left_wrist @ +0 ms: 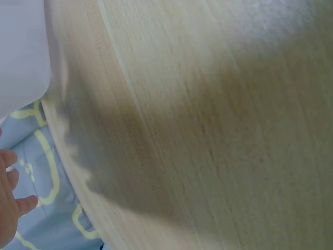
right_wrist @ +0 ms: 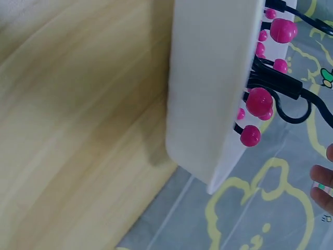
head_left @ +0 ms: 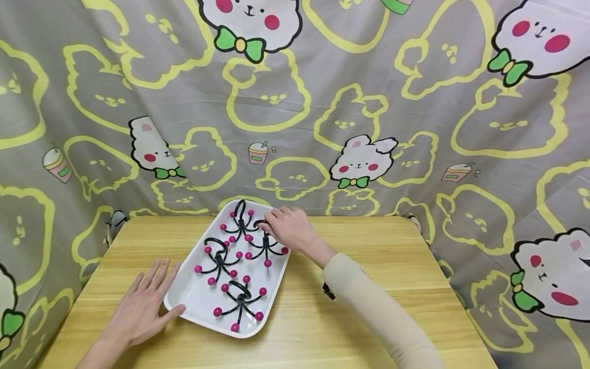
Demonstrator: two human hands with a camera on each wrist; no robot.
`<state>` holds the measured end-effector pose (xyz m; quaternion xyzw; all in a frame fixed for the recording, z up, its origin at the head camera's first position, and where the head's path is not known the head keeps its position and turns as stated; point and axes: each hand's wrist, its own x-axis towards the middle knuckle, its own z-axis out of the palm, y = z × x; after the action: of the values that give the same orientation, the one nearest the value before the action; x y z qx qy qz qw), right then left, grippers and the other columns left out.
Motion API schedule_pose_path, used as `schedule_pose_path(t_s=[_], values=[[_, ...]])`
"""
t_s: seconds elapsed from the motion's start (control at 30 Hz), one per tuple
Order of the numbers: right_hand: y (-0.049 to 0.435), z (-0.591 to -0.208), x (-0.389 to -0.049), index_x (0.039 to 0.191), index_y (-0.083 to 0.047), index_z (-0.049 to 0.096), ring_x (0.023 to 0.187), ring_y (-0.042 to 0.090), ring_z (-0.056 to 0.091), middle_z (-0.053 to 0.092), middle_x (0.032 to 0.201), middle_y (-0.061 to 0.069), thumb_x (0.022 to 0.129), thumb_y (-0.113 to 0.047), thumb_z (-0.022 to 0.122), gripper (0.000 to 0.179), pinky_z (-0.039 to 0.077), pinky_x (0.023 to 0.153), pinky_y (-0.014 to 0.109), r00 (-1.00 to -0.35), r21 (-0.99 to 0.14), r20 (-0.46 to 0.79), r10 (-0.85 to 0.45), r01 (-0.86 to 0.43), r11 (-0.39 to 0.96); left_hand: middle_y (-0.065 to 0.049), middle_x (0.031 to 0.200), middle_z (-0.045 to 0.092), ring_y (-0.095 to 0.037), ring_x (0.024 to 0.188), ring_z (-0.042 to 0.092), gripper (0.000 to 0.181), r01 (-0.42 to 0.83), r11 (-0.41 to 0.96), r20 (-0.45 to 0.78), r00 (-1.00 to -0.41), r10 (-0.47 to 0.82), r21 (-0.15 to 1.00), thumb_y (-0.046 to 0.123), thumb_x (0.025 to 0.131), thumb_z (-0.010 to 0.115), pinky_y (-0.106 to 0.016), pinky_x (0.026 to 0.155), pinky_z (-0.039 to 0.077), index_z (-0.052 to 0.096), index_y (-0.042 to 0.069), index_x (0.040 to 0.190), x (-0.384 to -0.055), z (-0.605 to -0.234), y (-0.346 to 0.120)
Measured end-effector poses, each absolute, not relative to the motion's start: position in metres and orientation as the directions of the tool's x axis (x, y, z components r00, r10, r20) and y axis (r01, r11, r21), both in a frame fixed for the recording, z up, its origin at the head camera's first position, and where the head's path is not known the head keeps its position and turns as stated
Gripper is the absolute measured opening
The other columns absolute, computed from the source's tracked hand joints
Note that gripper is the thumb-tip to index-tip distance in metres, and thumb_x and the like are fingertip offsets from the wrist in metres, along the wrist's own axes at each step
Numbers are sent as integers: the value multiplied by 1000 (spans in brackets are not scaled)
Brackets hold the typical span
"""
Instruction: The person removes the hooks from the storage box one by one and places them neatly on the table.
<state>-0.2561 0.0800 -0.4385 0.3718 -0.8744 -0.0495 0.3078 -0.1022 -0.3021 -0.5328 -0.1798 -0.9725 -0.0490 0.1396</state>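
Note:
A white rectangular tray (head_left: 189,297) stands slantwise on the table, with several black head massagers in it, each with a looped handle and pink ball tips. My right hand (head_left: 292,230) reaches over the tray's far right side and pinches the handle of the far right head massager (head_left: 266,246). In the right wrist view, that side shows a massager (right_wrist: 281,83) above the rim and my fingertips (right_wrist: 322,179) at the edge. My left hand (head_left: 140,307) lies with fingers spread along the tray's left side, its thumb over the near left rim. The left wrist view shows only part of that hand (left_wrist: 10,198).
Other head massagers lie in the tray at the far left (head_left: 241,225), left middle (head_left: 218,260) and near end (head_left: 240,300). The wooden table (head_left: 369,246) extends around the tray. A grey patterned curtain (head_left: 295,143) hangs behind and at both sides.

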Motion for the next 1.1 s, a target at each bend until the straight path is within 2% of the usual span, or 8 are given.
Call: schedule_pose_path(t_s=[0.27,0.43,0.57,0.77,0.87,1.0,1.1], values=[[88,-420,-254,91,-20,68,78,16,75,72,81,-6,104,-50,62,33,62,67,31,-475,370,552,-685,-597,712,-26,165,42,-39,162,29,100,362,931,286,-898,334,48,69,89,66,-67,116,38,35,12,165,-102,-533,-302],[96,-408,-253,93,-19,66,83,18,76,76,89,-6,106,-48,59,32,61,67,31,-520,357,515,-681,-592,722,-26,165,42,-39,162,28,100,360,932,281,-900,333,47,69,89,65,-68,116,38,35,12,165,-102,-533,-302],[105,-397,-253,94,-19,65,82,18,73,74,88,-5,107,-47,57,31,60,68,31,-565,344,479,-671,-583,736,-26,165,42,-40,161,30,99,357,933,276,-902,331,47,70,89,65,-68,116,38,36,11,164,-102,-532,-302],[125,-386,-257,94,-18,65,80,18,73,71,85,-4,108,-45,57,32,62,67,33,-543,363,495,-679,-581,729,-25,165,43,-41,159,34,98,357,933,281,-901,330,50,70,89,66,-68,116,38,38,12,164,-102,-531,-302],[135,-382,-260,93,-17,65,80,20,74,71,84,-3,106,-45,60,32,63,69,34,-532,360,507,-678,-584,728,-25,165,43,-41,159,33,98,355,933,280,-902,328,52,69,90,66,-68,121,33,38,12,164,-101,-531,-301],[148,-380,-263,92,-15,67,80,21,74,73,86,-1,102,-44,67,30,64,71,36,-523,356,524,-672,-583,730,-25,167,40,-42,160,32,98,353,934,274,-905,326,55,68,91,66,-63,134,12,34,12,166,-101,-531,-302],[157,-380,-265,95,-15,69,82,22,77,76,89,0,100,-43,71,29,65,71,37,-518,357,532,-670,-580,732,-24,168,39,-41,160,32,99,353,934,271,-906,326,55,67,91,66,-66,132,16,32,13,166,-101,-531,-302]])
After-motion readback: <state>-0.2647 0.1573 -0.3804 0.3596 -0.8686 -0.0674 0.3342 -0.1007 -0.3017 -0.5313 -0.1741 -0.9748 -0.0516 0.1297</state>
